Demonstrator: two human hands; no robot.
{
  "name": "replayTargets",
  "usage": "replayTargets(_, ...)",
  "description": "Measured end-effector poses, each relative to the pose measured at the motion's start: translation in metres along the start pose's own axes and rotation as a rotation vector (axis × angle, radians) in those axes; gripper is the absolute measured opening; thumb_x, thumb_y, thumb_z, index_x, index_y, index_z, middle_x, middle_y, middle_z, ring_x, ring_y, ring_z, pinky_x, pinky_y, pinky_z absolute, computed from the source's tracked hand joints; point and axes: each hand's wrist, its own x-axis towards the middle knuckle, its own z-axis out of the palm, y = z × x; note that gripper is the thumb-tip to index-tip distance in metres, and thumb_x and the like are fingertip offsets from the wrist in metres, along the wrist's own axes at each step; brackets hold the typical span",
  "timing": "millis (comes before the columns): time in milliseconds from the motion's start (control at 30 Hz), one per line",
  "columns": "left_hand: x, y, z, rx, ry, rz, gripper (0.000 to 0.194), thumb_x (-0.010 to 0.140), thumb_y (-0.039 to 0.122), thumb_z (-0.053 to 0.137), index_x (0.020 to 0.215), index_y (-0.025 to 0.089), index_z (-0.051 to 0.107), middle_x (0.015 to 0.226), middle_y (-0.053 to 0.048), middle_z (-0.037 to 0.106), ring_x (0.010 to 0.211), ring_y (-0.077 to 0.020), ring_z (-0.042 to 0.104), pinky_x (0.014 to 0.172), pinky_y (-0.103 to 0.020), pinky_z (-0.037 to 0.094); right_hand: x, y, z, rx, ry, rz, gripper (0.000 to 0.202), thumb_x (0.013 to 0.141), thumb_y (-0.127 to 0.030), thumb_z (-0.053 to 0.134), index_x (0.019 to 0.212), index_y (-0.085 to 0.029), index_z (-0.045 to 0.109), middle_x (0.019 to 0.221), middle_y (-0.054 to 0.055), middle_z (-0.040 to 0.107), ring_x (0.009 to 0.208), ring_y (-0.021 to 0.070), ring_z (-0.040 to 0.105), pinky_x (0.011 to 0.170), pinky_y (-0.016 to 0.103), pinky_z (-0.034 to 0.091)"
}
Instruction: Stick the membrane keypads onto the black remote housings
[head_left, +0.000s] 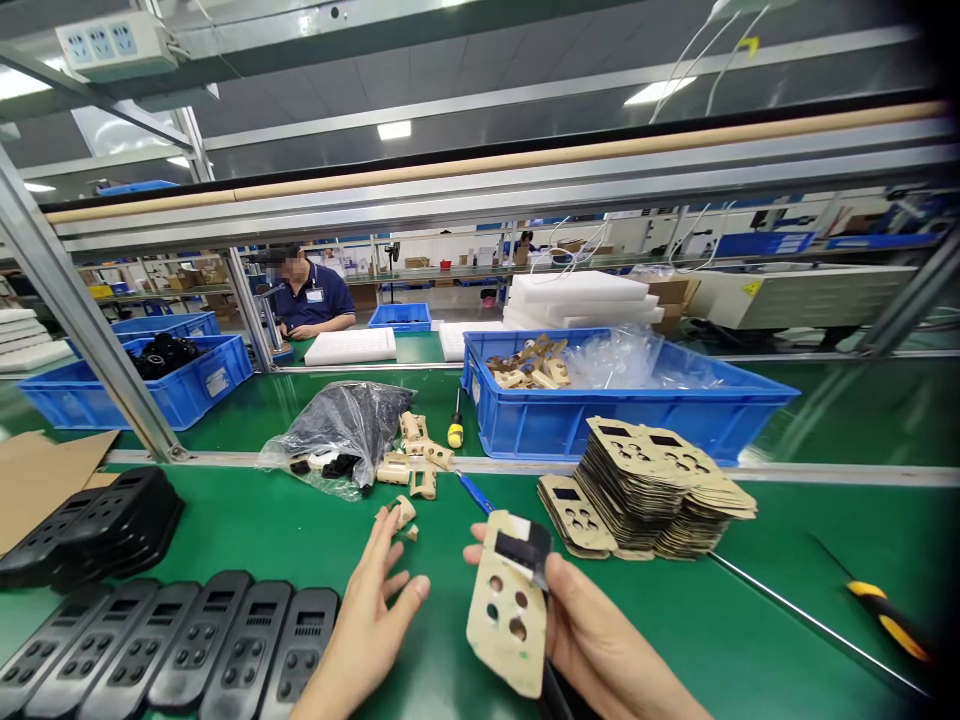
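Note:
My right hand [592, 620] grips a beige panel with several round holes [504, 640] and a dark window near its top, tilted toward me. Something black shows behind the panel and below it, mostly hidden. My left hand [367, 610] is held over the green bench with its fingers apart. Its fingertips are at a small beige plastic piece [405, 512]; whether they touch it I cannot tell. More beige plastic pieces [394, 468] lie just beyond. A blue-handled tool [475, 492] points away behind the panel.
Black button housings [244, 645] line the front left, with a stack [120, 515] behind. Stacked beige panels [637, 480] stand at right, near a screwdriver [889, 615]. Farther back are a plastic bag [345, 425], a yellow-handled screwdriver [455, 430] and a blue bin [600, 425]. A co-worker [311, 295] sits opposite.

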Motion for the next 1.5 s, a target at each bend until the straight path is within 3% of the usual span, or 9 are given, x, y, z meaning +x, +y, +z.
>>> replayTargets(67,-0.003,0.010,0.002,0.224,-0.024,0.146,0.054,0.083,0.034,0.063,0.135,0.030,0.048,0.152,-0.008,0.030,0.134,-0.0314,0.035,0.101,-0.041,0.042,-0.001,0.010,0.003,0.001,-0.048,0.076,0.057,0.074,-0.058,0.069,0.114,-0.017,0.065,0.105,0.014,0.071,0.095,0.0254,0.064,0.082,0.036,0.050)
replayTargets(367,-0.025,0.033,0.018,0.697,-0.208,0.809,0.027,0.078,0.018,0.067,0.103,0.028,0.072,0.105,-0.013,0.066,0.095,-0.0273,0.058,0.083,-0.039,0.049,-0.007,0.027,0.020,-0.086,-0.114,0.184,0.050,0.070,-0.059,0.072,0.092,-0.015,0.070,0.072,0.001,0.065,0.065,0.0133,0.059,0.066,0.023,0.044)
replayTargets(567,-0.027,0.036,0.013,0.602,-0.293,0.722,0.015,0.084,0.016,0.057,0.080,0.023,0.070,0.086,-0.009,0.061,0.080,-0.0212,0.057,0.072,-0.033,0.047,-0.005,0.024,0.019,0.007,-0.079,0.218,0.050,0.068,-0.061,0.073,0.084,-0.014,0.071,0.064,0.000,0.062,0.057,0.0105,0.055,0.058,0.020,0.042)
replayTargets(733,-0.030,0.033,0.002,0.388,-0.212,0.436,0.017,0.085,0.039,0.059,0.085,0.024,0.068,0.099,-0.009,0.057,0.089,-0.0230,0.056,0.080,-0.033,0.045,-0.006,0.015,0.014,0.022,-0.015,0.214,0.064,0.070,-0.071,0.063,0.096,-0.012,0.070,0.065,0.004,0.066,0.055,0.0124,0.058,0.052,0.021,0.042)
replayTargets(867,-0.040,0.020,0.013,0.139,-0.105,0.249,0.081,0.060,0.075,0.062,0.119,0.022,0.048,0.093,-0.008,0.058,0.071,-0.0191,0.056,0.062,-0.028,0.045,-0.005,0.020,0.013,0.003,0.008,0.049,0.058,0.071,-0.062,0.069,0.107,-0.017,0.066,0.083,0.006,0.070,0.079,0.0211,0.064,0.076,0.033,0.049)
replayTargets(1100,-0.045,0.038,0.019,0.367,-0.134,0.105,0.043,0.078,0.028,0.063,0.112,0.023,0.038,0.064,0.004,0.059,0.052,-0.0116,0.053,0.050,-0.020,0.039,-0.004,0.026,0.011,-0.012,-0.038,0.090,0.053,0.077,-0.063,0.063,0.103,-0.017,0.067,0.085,0.006,0.070,0.086,0.0207,0.064,0.081,0.032,0.047)
replayTargets(1233,-0.025,0.069,0.000,0.535,-0.275,0.203,0.025,0.087,0.022,0.052,0.111,0.023,0.045,0.075,0.000,0.062,0.064,-0.0137,0.059,0.059,-0.021,0.044,-0.006,0.024,0.012,-0.072,-0.139,0.237,0.054,0.077,-0.065,0.062,0.094,-0.013,0.068,0.076,0.007,0.069,0.069,0.0164,0.065,0.063,0.024,0.046)
replayTargets(1367,0.007,0.091,-0.007,0.806,-0.352,0.503,0.018,0.091,0.020,0.046,0.097,0.022,0.063,0.085,-0.004,0.065,0.077,-0.0149,0.062,0.069,-0.022,0.046,-0.008,0.030,0.012,-0.110,-0.182,0.307,0.061,0.074,-0.067,0.063,0.095,-0.010,0.068,0.080,0.010,0.070,0.065,0.0153,0.065,0.056,0.021,0.043)
replayTargets(1500,0.050,0.096,-0.003,0.970,-0.181,0.749,0.024,0.093,0.020,0.043,0.095,0.021,0.068,0.086,-0.005,0.065,0.076,-0.0143,0.063,0.070,-0.022,0.047,-0.007,0.035,0.010,-0.125,-0.145,0.346,0.062,0.074,-0.067,0.063,0.097,-0.010,0.068,0.078,0.009,0.070,0.065,0.0154,0.066,0.056,0.020,0.042)
